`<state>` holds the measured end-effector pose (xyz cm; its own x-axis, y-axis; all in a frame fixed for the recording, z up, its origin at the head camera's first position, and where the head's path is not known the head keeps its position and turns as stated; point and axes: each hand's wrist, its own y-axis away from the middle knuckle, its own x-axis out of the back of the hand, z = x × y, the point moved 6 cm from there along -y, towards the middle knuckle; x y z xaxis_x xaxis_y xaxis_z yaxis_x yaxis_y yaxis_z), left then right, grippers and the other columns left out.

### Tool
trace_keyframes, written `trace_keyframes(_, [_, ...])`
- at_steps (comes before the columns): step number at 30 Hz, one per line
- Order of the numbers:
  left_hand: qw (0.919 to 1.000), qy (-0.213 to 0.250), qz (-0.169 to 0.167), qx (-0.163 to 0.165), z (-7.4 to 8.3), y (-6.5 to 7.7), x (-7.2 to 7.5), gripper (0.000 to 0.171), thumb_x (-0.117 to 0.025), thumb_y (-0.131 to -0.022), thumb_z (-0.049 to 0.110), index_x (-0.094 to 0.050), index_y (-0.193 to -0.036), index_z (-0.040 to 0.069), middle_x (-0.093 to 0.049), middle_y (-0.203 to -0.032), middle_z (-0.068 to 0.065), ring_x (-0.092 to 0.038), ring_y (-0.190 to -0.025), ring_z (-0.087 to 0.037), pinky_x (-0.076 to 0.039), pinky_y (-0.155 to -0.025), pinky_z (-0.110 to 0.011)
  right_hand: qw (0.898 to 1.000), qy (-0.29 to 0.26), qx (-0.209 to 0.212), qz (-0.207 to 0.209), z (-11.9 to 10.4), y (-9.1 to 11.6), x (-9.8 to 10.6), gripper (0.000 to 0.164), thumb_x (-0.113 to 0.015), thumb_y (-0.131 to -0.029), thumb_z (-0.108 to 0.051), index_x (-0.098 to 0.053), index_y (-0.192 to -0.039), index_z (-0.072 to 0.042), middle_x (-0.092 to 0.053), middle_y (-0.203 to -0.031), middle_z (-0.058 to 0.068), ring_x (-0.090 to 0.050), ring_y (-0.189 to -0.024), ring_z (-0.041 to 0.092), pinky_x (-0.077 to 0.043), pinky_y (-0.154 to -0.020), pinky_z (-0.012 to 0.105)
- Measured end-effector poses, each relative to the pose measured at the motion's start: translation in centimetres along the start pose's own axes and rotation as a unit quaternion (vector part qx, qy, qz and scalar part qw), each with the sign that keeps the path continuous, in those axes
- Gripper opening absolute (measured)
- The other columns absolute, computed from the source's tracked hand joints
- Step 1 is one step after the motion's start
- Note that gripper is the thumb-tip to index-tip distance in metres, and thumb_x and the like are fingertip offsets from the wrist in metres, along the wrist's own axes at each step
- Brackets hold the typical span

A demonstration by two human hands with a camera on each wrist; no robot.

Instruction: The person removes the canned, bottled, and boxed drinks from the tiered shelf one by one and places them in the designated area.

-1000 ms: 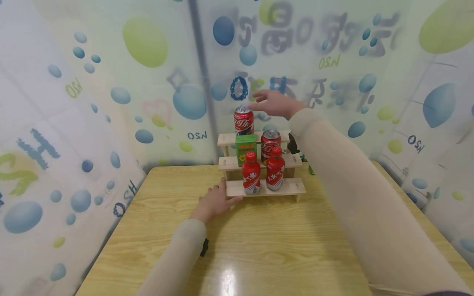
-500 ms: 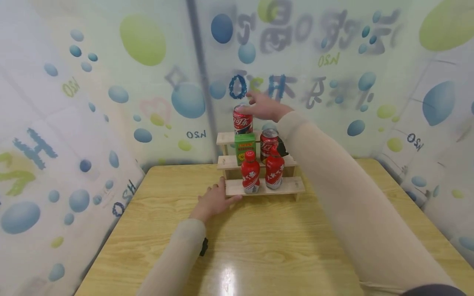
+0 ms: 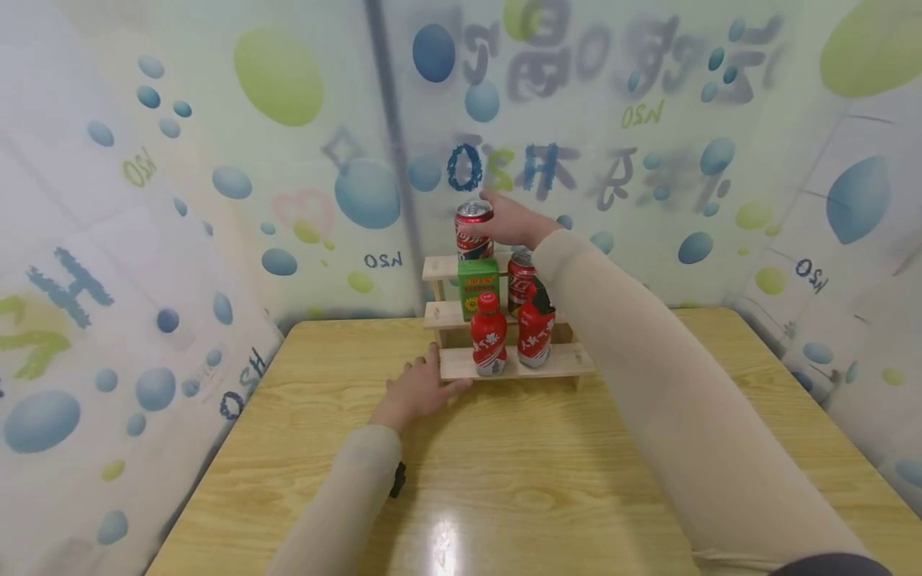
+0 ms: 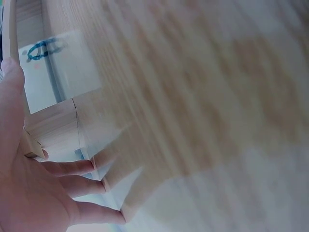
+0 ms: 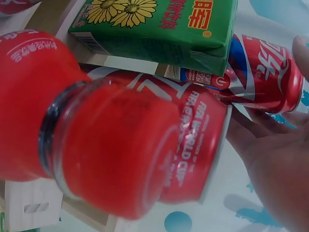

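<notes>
My right hand (image 3: 513,221) is at the red cola can (image 3: 473,246) on the top tier of a small wooden step rack (image 3: 454,365). Its thumb lies across the can's front, and in the right wrist view the fingers (image 5: 263,123) pass behind the can. My left hand (image 3: 418,390) rests against the rack's lower left corner, thumb along the front edge. In the left wrist view, its straight fingers (image 4: 99,210) touch the table. A green drink carton (image 3: 479,292) and a second cola can (image 3: 520,286) stand on the middle tier, partly behind two red bottles.
The two red bottles (image 3: 489,336) stand upright on the bottom tier, the right-hand bottle (image 3: 535,340) partly overlapped by my right wrist. The rack sits near the back of the wooden table (image 3: 547,464), close to a patterned wall (image 3: 288,184).
My right hand has come down and left from beside the top can's lid to around its side. The left hand has stayed at the rack's corner.
</notes>
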<state>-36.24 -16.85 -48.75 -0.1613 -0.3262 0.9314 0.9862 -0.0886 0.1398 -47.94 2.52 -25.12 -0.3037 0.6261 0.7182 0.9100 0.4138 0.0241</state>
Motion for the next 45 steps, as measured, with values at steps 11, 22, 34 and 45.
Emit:
trace_keyframes(11, [1.0000, -0.001, 0.000, 0.005, -0.1, 0.0, 0.2, 0.120, -0.050, -0.089, 0.090, -0.013, -0.172, 0.012, -0.042, -0.167, -0.025, -0.040, -0.154, -0.051, -0.024, -0.115, -0.088, 1.000, 0.004, 0.002, 0.003, -0.3, -0.3, -0.5, 0.083, -0.062, -0.108, -0.041, -0.018, -0.169, -0.005, -0.045, -0.164, 0.018, -0.046, -0.152, 0.033, -0.038, -0.128, 0.049])
trace_keyframes(22, [1.0000, 0.003, -0.003, 0.000, -0.2, -0.2, -0.3, 0.121, -0.049, -0.088, 0.092, -0.014, -0.172, 0.013, -0.043, -0.166, -0.025, -0.042, -0.153, -0.051, -0.026, -0.114, -0.087, 0.999, 0.025, 0.008, 0.024, 0.5, -0.4, -0.4, 0.081, -0.062, -0.108, -0.044, -0.023, -0.168, -0.006, -0.048, -0.162, 0.017, -0.048, -0.150, 0.034, -0.040, -0.127, 0.050])
trace_keyframes(34, [0.9999, 0.011, 0.003, 0.003, 0.2, 0.2, -0.2, 0.119, -0.051, -0.088, 0.091, -0.016, -0.171, 0.013, -0.044, -0.165, -0.025, -0.043, -0.152, -0.049, -0.026, -0.114, -0.087, 0.999, 0.022, 0.014, 0.044, 1.8, 0.2, 1.6, 0.080, -0.061, -0.108, -0.042, -0.024, -0.169, -0.007, -0.047, -0.164, 0.019, -0.046, -0.152, 0.036, -0.039, -0.126, 0.051])
trace_keyframes(45, [1.0000, 0.004, 0.005, 0.007, 0.0, 0.2, 0.0, 0.120, -0.051, -0.087, 0.091, -0.015, -0.172, 0.014, -0.044, -0.166, -0.025, -0.042, -0.153, -0.049, -0.025, -0.116, -0.086, 0.995, 0.015, -0.007, 0.097, 4.9, 2.5, 6.3, 0.083, -0.059, -0.108, -0.047, -0.021, -0.170, -0.006, -0.048, -0.161, 0.024, -0.051, -0.145, 0.040, -0.048, -0.116, 0.056])
